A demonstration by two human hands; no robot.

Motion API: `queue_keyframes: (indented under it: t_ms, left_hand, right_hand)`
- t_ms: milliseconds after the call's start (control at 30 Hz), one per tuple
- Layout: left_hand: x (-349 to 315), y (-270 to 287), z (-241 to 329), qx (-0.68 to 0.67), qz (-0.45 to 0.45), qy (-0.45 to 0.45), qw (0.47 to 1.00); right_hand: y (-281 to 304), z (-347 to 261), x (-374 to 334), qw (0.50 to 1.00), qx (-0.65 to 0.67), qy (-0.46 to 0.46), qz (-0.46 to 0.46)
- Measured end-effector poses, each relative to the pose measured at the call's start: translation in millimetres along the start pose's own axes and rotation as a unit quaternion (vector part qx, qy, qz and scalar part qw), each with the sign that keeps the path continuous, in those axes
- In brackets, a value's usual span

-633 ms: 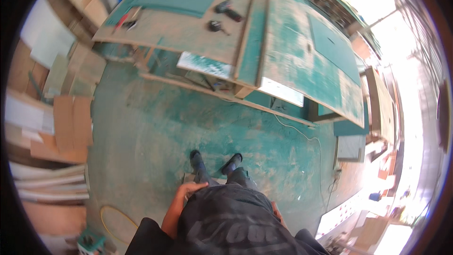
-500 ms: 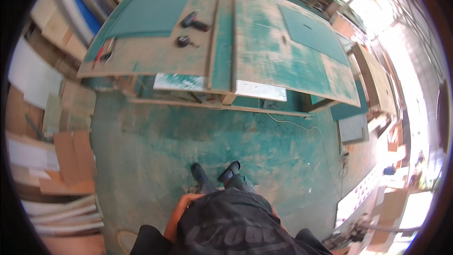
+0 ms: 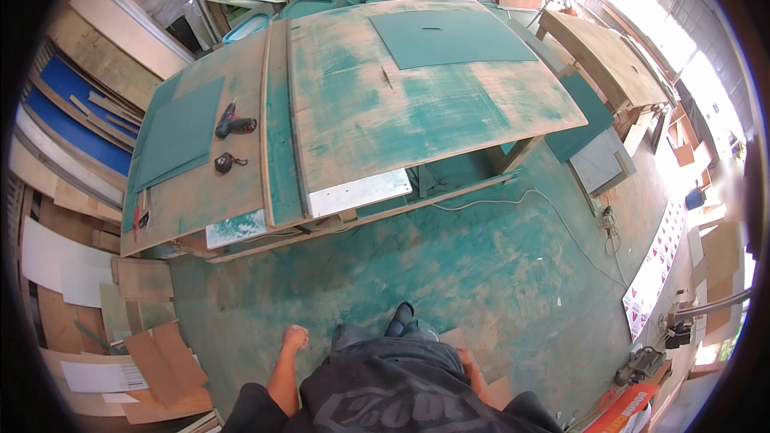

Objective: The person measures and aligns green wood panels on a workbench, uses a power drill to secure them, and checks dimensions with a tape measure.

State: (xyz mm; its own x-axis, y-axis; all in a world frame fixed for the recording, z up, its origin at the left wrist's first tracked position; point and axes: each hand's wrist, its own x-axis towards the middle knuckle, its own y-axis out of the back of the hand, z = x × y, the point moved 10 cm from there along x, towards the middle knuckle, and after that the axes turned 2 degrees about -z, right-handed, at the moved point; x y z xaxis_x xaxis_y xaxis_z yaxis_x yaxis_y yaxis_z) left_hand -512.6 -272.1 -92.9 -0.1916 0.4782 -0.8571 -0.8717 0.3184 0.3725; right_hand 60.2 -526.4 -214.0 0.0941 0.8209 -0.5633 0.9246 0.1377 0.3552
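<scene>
My left hand point(image 3: 296, 338) is out to the left of my body, its fingers curled into a loose fist with nothing visible in it. My right hand point(image 3: 468, 362) hangs against my right side, its fingers mostly hidden by the dark shirt. Tan flat pieces point(image 3: 500, 393) show beside my right forearm; whether the hand touches them I cannot tell. Ahead stands a wide wooden worktable point(image 3: 449, 104) stained green. On its left part lie a cordless drill point(image 3: 236, 124), a dark tape measure point(image 3: 227, 163), and a red-handled tool point(image 3: 143, 220) near the corner.
Green sheets point(image 3: 180, 132) point(image 3: 449, 38) lie on the table. White boards point(image 3: 361, 192) sit under its front edge. A pale cable point(image 3: 553, 212) runs across the floor on the right. Wood panels point(image 3: 68, 265) are stacked along the left; a machine point(image 3: 639, 366) stands at lower right.
My view has turned to the right and the table appears rotated. My left hand has swung forward from beside my body. One foot has gone out of sight beneath me.
</scene>
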Motion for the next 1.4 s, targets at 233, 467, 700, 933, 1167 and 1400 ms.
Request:
queue_keyframes:
  t_ms: [233, 467, 700, 933, 1167, 1400]
  left_hand:
    - [-9, -118, 81, 0.283, 0.044, -0.159, 0.945]
    - [-28, -218, 205, 0.274, -0.268, -0.252, 0.889]
    - [-114, -318, 499, 0.345, -0.293, -0.399, 0.797]
    - [-150, -377, 763, 0.305, -0.046, -0.446, 0.84]
    - [-120, -379, 941, 0.075, 0.093, -0.573, 0.811]
    - [7, -381, 980, -0.019, 0.062, -0.41, 0.91]
  right_hand:
    - [103, -22, -25, 0.89, 0.289, -0.344, 0.077]
    - [155, -10, 9, 0.868, 0.345, -0.336, 0.121]
    - [169, 28, 89, 0.984, -0.172, -0.016, 0.041]
    - [331, -40, 168, 0.966, 0.093, -0.224, 0.088]
    - [578, -149, 244, 0.873, 0.264, -0.22, 0.345]
    - [857, -320, 454, 0.904, 0.161, 0.038, 0.394]
